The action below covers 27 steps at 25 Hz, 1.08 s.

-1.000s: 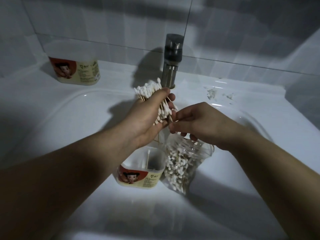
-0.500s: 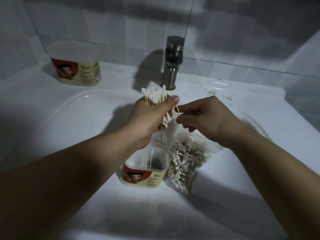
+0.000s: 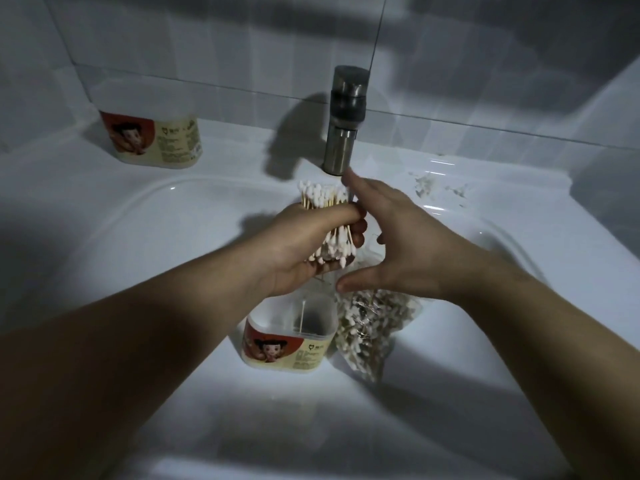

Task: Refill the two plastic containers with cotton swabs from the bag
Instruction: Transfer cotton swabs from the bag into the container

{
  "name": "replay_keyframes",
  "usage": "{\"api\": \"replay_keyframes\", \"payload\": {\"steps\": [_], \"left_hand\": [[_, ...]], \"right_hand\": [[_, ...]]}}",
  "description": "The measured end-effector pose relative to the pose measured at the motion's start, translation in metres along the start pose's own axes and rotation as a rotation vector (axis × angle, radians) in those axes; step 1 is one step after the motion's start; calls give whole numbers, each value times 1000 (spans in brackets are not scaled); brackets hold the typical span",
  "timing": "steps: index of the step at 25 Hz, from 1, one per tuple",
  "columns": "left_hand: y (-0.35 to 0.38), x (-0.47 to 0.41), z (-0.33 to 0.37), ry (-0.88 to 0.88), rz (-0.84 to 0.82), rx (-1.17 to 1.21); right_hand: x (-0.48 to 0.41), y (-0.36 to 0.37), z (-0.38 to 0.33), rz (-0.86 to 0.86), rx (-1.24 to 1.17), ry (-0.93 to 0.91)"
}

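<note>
My left hand [image 3: 304, 244] grips a thick bundle of cotton swabs [image 3: 322, 199] above the sink basin, their tips sticking out above and below the fist. My right hand [image 3: 391, 237] is spread open beside the bundle, fingers straight against its right side, thumb stretched below. Under the hands stands an open plastic container [image 3: 294, 337] with a red cartoon label and one swab leaning inside. A clear bag [image 3: 374, 327] of swabs lies right beside it. A second labelled container [image 3: 152, 136] stands on the back left ledge.
A steel faucet [image 3: 344, 123] rises just behind the hands. The white sink basin [image 3: 145, 244] surrounds the container and bag. Small white scraps [image 3: 426, 183] lie on the ledge at the back right. Tiled wall runs behind.
My right hand let go of the single swab it pinched and spread flat against the bundle. My left hand squeezed the loose, fanned swabs into a tighter bundle.
</note>
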<state>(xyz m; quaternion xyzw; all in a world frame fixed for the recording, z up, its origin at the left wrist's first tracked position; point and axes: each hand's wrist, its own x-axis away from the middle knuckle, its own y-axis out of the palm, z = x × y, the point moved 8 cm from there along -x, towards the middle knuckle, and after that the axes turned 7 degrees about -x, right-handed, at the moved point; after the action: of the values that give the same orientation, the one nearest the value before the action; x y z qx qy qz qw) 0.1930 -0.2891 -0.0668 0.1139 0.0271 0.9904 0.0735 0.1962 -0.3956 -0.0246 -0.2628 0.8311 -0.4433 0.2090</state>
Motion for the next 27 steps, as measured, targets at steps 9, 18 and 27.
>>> {"api": "replay_keyframes", "payload": {"steps": [9, 18, 27], "left_hand": [[8, 1, -9, -111, -144, 66], [10, 7, 5, 103, -116, -303], [19, 10, 12, 191, -67, -532]], "right_hand": [[-1, -3, -3, 88, -10, -29], [3, -11, -2, 155, -207, -14], [-2, -12, -6, 309, -64, 93]]}}
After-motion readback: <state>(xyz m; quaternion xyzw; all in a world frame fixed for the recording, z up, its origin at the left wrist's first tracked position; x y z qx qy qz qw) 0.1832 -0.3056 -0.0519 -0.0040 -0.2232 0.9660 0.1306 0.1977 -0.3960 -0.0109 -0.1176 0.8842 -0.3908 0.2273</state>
